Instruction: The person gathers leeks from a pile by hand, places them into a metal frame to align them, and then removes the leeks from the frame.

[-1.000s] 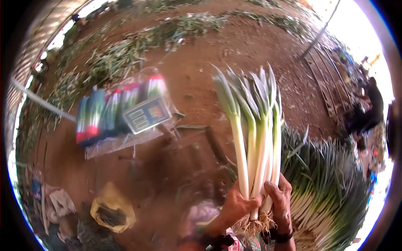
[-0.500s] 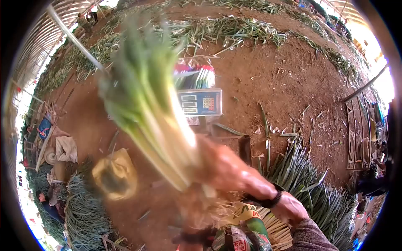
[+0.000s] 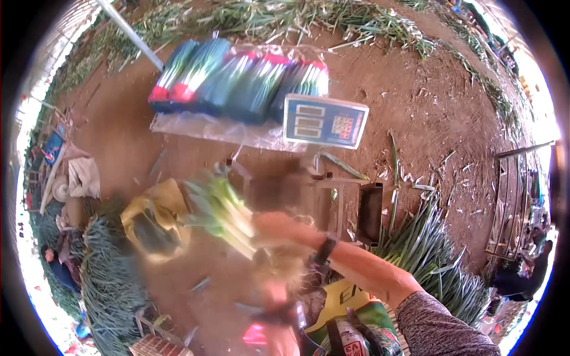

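Observation:
My right hand, with a dark band on its wrist, is closed round a bunch of green onions. The leaves point to the upper left, and the pale roots hang below the hand. Just under the roots is my left hand, badly smeared by motion; its fingers cannot be made out. Beyond the hands, a blue scale display stands beside several bundled green onions with red wrapping, lying on clear plastic.
A yellow bag sits on the dirt floor at left. Piles of green onions lie at left and right. A metal frame stands below the display. A person is at the far right, another at the far left.
The onion bunch and my right hand have moved down and away from the camera. The view has shifted, uncovering the bundles behind, and the display appears farther right.

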`<state>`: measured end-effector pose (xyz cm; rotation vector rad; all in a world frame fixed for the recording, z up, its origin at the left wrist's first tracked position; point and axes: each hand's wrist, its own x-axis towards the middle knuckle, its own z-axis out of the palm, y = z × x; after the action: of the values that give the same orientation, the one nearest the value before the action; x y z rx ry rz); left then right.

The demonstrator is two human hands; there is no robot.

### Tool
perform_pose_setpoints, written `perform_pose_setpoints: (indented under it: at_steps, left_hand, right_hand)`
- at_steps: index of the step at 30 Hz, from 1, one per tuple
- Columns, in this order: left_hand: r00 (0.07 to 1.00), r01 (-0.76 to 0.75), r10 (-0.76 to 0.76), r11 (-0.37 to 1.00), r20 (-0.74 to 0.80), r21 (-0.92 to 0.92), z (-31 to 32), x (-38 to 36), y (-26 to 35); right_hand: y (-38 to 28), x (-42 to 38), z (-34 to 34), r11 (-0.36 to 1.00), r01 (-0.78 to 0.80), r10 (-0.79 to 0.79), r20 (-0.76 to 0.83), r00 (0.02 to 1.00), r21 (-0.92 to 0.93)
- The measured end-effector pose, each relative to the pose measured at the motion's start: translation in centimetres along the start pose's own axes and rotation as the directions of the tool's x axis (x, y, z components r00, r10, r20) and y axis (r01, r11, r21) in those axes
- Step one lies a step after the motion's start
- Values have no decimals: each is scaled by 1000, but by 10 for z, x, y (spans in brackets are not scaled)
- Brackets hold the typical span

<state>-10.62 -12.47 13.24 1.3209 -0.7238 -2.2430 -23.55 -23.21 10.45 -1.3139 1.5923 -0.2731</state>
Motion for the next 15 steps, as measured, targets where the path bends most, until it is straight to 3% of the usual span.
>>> perform_pose_setpoints:
  at_steps: [5,8,9,15]
  left_hand:
    - [998,42,-45,996,-34,-73,0,32,-32]
    - [996,61,-67,992,-53,-111,8,50,-57]
    - [996,63,-70,991,-62,-119,12,57,-67]
    - [985,79,-108,976,-134,-203,27,101,-146]
  right_hand:
    - [79,-13,26,999,-50,50,9,999,18]
    - [121,-25,21,997,-72,76,102,992,-38]
    - [129,-28,15,989,-150,146,211,966,5]
    - [204,-49,-33,965,-250,214,302,929,84]
